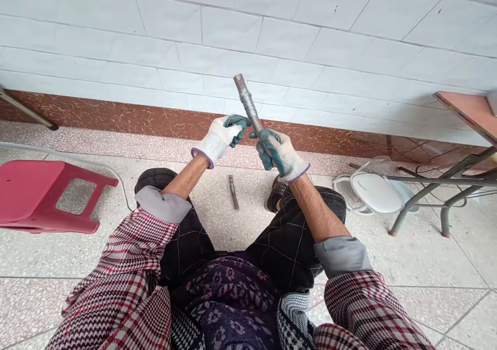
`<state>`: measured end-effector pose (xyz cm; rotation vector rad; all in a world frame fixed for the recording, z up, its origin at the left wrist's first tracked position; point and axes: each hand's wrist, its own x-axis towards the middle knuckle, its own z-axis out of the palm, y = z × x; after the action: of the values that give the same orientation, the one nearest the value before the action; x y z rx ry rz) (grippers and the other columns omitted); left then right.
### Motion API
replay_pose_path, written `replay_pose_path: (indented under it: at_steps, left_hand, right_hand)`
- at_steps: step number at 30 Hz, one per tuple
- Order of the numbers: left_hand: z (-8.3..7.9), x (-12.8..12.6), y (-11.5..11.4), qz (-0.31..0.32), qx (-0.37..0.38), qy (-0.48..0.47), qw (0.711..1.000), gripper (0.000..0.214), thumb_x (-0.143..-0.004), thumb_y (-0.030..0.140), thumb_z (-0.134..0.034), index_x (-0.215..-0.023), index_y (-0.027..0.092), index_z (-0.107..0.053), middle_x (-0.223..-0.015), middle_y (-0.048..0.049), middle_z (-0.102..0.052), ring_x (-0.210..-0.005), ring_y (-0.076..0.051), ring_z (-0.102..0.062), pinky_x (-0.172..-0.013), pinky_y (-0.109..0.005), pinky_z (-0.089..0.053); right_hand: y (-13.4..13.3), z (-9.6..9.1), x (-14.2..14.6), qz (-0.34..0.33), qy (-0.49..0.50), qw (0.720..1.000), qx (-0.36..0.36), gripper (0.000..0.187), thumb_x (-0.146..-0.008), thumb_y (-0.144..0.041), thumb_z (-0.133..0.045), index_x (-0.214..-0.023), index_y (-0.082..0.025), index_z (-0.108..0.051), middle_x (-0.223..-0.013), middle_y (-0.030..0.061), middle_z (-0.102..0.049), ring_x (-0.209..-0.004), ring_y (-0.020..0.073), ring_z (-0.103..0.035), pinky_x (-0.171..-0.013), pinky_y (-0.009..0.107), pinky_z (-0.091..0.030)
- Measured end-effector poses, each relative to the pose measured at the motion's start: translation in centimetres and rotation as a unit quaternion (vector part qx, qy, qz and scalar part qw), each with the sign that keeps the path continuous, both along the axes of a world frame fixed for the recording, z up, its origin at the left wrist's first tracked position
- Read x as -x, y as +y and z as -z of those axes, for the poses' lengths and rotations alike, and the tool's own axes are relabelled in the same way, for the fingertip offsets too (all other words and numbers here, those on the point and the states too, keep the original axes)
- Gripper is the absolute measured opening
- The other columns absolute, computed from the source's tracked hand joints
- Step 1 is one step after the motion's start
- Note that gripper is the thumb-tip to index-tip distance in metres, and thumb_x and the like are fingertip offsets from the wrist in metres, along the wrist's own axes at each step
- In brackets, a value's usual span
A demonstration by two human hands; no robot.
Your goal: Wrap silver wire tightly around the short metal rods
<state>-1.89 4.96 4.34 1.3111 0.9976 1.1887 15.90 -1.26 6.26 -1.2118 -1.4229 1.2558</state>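
Observation:
My right hand, in a white glove with green coated palm and fingers, is wrapped round the lower part of a metal tube. The tube is tilted, its notched top end pointing up and left, and silvery wire is wound round its upper part. Just left of the tube, my left hand, gloved the same way, has its fingers curled together in a pinch; whatever may be between them is too small to make out. On the floor between my feet lies a shorter metal piece, apparently also wire-wrapped.
A red plastic stool is on the left. To the right are a small white chair and a table with grey metal legs. A white tiled wall with a brown marbled base runs across the front.

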Motion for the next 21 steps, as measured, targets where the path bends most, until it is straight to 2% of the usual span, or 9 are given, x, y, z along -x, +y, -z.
replay_pose_path:
  at_steps: [4, 6, 8, 11, 14, 17, 21]
  left_hand:
    - [-0.2, 1.0, -0.1, -0.052, -0.113, 0.118, 0.985, 0.012, -0.083, 0.011, -0.074, -0.087, 0.020, -0.083, -0.089, -0.0051, -0.074, -0.082, -0.017, -0.063, -0.073, -0.027, -0.049]
    - [-0.5, 1.3, -0.2, -0.071, -0.131, 0.141, 0.979, 0.010, -0.080, 0.011, -0.078, -0.081, 0.020, -0.082, -0.092, -0.0061, -0.073, -0.083, -0.018, -0.062, -0.072, -0.027, -0.048]
    - [-1.0, 1.4, -0.5, -0.061, -0.083, 0.127, 0.987, 0.011, -0.081, 0.009, -0.076, -0.080, 0.019, -0.080, -0.085, -0.0060, -0.071, -0.073, -0.016, -0.060, -0.064, -0.027, -0.047]
    - [-1.9, 1.2, -1.2, -0.007, 0.020, 0.057, 0.998, 0.015, -0.086, 0.005, -0.067, -0.088, 0.017, -0.077, -0.072, -0.0034, -0.067, -0.055, -0.012, -0.053, -0.052, -0.027, -0.041]
    - [-2.6, 1.3, -1.8, 0.016, 0.048, -0.004, 0.999, 0.011, -0.089, 0.008, -0.065, -0.087, 0.016, -0.072, -0.058, 0.0014, -0.056, -0.046, -0.010, -0.044, -0.045, -0.025, -0.035]
    - [-3.1, 1.9, -2.3, 0.047, 0.067, -0.042, 0.996, 0.011, -0.091, 0.014, -0.065, -0.081, 0.018, -0.065, -0.050, 0.0066, -0.041, -0.039, -0.008, -0.033, -0.040, -0.024, -0.026]
    - [-3.6, 2.8, -3.0, 0.139, 0.056, -0.080, 0.985, 0.004, -0.088, 0.019, -0.070, -0.092, 0.017, -0.070, -0.050, 0.0097, -0.035, -0.036, -0.006, -0.025, -0.039, -0.023, -0.021]
  right_hand:
    - [0.0, 0.0, 0.0, 0.006, -0.015, 1.000, 0.020, 0.045, -0.095, -0.062, -0.064, -0.109, -0.019, -0.067, -0.062, -0.0064, -0.048, -0.039, 0.0084, -0.036, -0.033, 0.027, -0.028]
    - [0.1, 0.1, 0.1, 0.010, -0.017, 1.000, 0.024, 0.039, -0.092, -0.055, -0.070, -0.107, -0.019, -0.067, -0.061, -0.0070, -0.048, -0.039, 0.0080, -0.036, -0.031, 0.026, -0.029]
    - [0.2, 0.2, 0.2, 0.015, -0.015, 1.000, 0.021, 0.032, -0.089, -0.047, -0.074, -0.102, -0.018, -0.066, -0.060, -0.0077, -0.048, -0.038, 0.0075, -0.036, -0.029, 0.024, -0.029]
    - [0.2, 0.1, 0.3, 0.026, -0.016, 0.999, 0.020, 0.020, -0.088, -0.036, -0.073, -0.092, -0.019, -0.064, -0.057, -0.0083, -0.046, -0.037, 0.0067, -0.035, -0.028, 0.022, -0.031]
    - [0.0, 0.1, 0.3, 0.016, 0.002, 1.000, 0.017, 0.022, -0.084, -0.035, -0.076, -0.090, -0.018, -0.063, -0.056, -0.0084, -0.046, -0.037, 0.0062, -0.037, -0.027, 0.021, -0.030]
    - [-0.3, 0.1, -0.1, -0.058, 0.072, 0.995, 0.045, 0.038, -0.078, -0.045, -0.083, -0.096, -0.017, -0.064, -0.056, -0.0092, -0.046, -0.036, 0.0061, -0.035, -0.026, 0.020, -0.027]
    - [-1.1, -0.1, -1.0, -0.195, 0.166, 0.962, 0.091, 0.049, -0.082, -0.055, -0.083, -0.105, -0.015, -0.065, -0.057, -0.0107, -0.044, -0.036, 0.0047, -0.025, -0.028, 0.019, -0.020]
